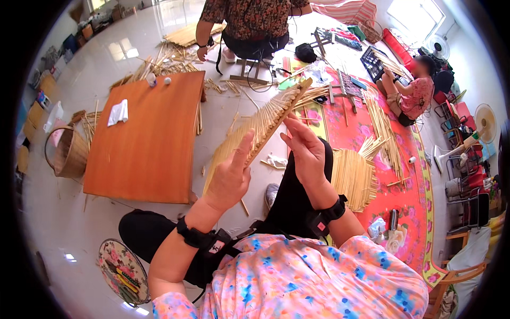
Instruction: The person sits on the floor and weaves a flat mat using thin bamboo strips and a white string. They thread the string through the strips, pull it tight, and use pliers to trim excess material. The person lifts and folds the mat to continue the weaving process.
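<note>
A flat panel of pale yellow straw stalks (234, 142) slants up in front of me, a thick plaited edge along its right side. My left hand (229, 183) closes on the lower part of that edge, index finger pointing upward along it. Further up, my right hand (308, 154) is beside the edge, fingers stretched and apart, the tips at or very close to it. Whether those tips touch a stalk cannot be made out. Behind the panel, its far side is hidden. A similar round straw piece (353, 179) lies to the right of my knee.
An orange-brown board (146, 149) with a white cloth (118, 113) stands left, beside a wicker basket (69, 154). Loose straw stalks (387, 138) lie on the red floral mat (396, 212). One person (244, 26) sits ahead, another (411, 93) at right. A round tray (114, 255) holds tools.
</note>
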